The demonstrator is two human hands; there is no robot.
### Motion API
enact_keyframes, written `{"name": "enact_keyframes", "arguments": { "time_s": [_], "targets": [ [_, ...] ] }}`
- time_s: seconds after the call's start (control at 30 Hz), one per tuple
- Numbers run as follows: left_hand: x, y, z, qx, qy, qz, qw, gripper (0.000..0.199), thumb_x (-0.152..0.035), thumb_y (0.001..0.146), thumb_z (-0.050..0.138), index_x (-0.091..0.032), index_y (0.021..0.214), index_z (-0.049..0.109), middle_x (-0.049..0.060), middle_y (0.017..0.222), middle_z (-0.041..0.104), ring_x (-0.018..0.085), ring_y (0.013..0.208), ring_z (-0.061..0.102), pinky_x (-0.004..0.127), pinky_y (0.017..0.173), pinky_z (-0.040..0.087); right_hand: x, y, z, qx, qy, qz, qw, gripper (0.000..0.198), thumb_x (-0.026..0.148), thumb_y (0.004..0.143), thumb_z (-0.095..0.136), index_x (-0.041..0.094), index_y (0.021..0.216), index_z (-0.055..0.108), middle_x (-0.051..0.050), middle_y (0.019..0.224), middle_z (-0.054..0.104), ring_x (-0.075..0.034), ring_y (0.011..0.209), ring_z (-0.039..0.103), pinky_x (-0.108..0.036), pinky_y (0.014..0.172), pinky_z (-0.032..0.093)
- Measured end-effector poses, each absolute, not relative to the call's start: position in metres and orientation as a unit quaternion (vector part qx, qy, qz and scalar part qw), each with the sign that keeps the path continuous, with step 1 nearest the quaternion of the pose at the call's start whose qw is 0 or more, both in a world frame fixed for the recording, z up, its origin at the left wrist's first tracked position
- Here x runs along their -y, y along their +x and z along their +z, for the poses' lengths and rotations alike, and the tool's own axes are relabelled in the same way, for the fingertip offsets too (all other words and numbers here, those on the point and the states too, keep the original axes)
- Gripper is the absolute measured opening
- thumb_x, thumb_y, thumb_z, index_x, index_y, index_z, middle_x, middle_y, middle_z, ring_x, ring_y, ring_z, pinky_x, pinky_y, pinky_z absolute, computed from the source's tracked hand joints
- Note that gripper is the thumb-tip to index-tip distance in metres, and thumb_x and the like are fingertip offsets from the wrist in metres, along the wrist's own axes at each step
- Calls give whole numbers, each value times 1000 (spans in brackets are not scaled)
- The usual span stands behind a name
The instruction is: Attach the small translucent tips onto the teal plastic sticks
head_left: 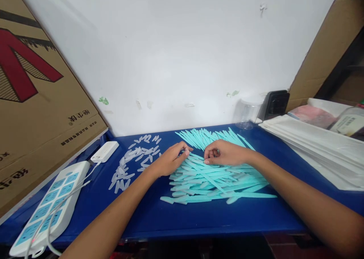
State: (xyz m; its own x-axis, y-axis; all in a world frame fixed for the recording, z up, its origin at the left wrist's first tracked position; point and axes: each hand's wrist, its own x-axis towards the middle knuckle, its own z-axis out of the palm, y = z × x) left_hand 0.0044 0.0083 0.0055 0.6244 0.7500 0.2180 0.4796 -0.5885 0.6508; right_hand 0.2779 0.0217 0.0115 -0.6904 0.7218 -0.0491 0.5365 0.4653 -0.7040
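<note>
My left hand is closed in a pinch at the upper left edge of a wide heap of teal eyebrow razors. What lies between its thumb and forefinger is too small to make out. Above the same heap my right hand has its thumb and fingers curled together, seemingly on a thin teal razor that points toward the left hand. Most razors in the near heap have pale, clear-looking covers on their left ends. Behind the hands lies a second group of slim teal razors. Loose translucent covers are scattered left of my left hand.
A white power strip with cables and a white adapter lie on the left of the blue table. A clear jar stands by the wall. White sheets or bags are stacked right. A cardboard box borders the left.
</note>
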Motion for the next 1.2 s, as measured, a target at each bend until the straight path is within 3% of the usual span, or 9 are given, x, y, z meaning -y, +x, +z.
{"name": "enact_keyframes", "arguments": {
  "time_s": [0.27, 0.53, 0.77, 0.93, 1.2],
  "targets": [
    [-8, 4, 7, -371, 856, 230, 276, 31, -49, 106, 38, -23, 102, 53, 5, 108, 73, 22, 94, 65, 34, 81, 47, -26, 279, 5, 855, -392, 303, 151, 35, 49, 91, 62, 17, 84, 74, -1, 65, 61, -14, 58, 49, -27, 55, 35],
    [-6, 5, 7, -367, 862, 222, 268, 33, -51, 105, 38, -23, 103, 55, 10, 119, 70, 26, 108, 62, 39, 91, 47, -36, 290, 9, 857, -454, 163, 180, 39, 49, 96, 55, 18, 77, 68, -3, 65, 63, -16, 57, 52, -29, 58, 32],
    [-5, 6, 6, -354, 865, 211, 285, 34, -52, 105, 37, -23, 103, 54, 11, 124, 69, 27, 114, 62, 40, 96, 45, -31, 290, 11, 848, -493, 156, 114, 41, 58, 85, 69, 20, 71, 67, -4, 68, 67, -17, 59, 55, -29, 55, 31],
    [-3, 7, 5, -343, 866, 204, 300, 33, -53, 105, 37, -24, 103, 53, 12, 132, 68, 28, 121, 61, 40, 98, 43, -32, 290, 8, 845, -510, 125, 100, 27, 46, 87, 70, 21, 79, 66, -4, 73, 69, -18, 64, 58, -29, 56, 32],
    [-4, 7, 5, -342, 869, 195, 300, 33, -53, 106, 36, -24, 104, 53, 13, 134, 67, 29, 123, 60, 42, 98, 42, -45, 296, -3, 815, -570, 24, 97, 21, 42, 93, 64, 21, 91, 67, -6, 86, 73, -21, 73, 63, -29, 58, 31]
  ]
}}
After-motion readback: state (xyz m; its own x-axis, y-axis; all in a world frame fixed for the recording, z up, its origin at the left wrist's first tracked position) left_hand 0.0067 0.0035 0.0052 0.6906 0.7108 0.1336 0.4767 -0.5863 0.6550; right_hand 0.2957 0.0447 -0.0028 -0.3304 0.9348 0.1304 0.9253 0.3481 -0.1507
